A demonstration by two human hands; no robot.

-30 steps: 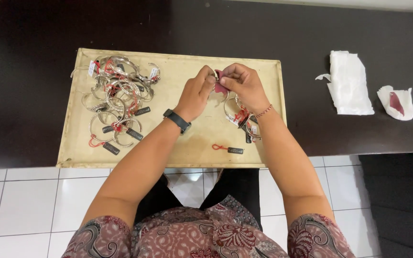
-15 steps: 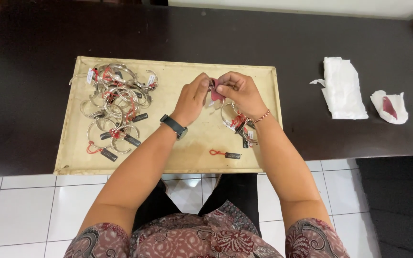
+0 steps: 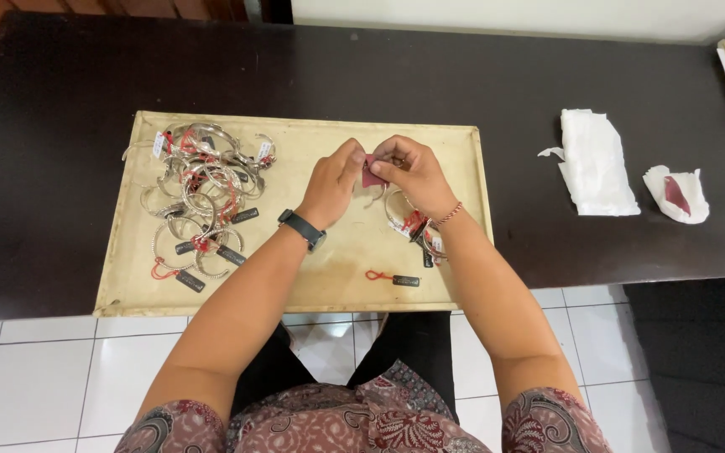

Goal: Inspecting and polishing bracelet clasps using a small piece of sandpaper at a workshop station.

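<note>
Small dark-red cloth (image 3: 372,173), pinched between hands (image 3: 377,178)

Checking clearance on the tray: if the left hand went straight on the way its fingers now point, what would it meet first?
The left hand points up-right at the small dark red piece pinched between both hands; just beyond it is the right hand. Depth is unclear, but they seem to touch already.

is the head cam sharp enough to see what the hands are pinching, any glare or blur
Head view: even, soft light and no motion blur. The left hand and right hand pinch a small dark red piece, too small to identify. The silver bangles show small glints. The dark table carries a faint sheen.
</note>
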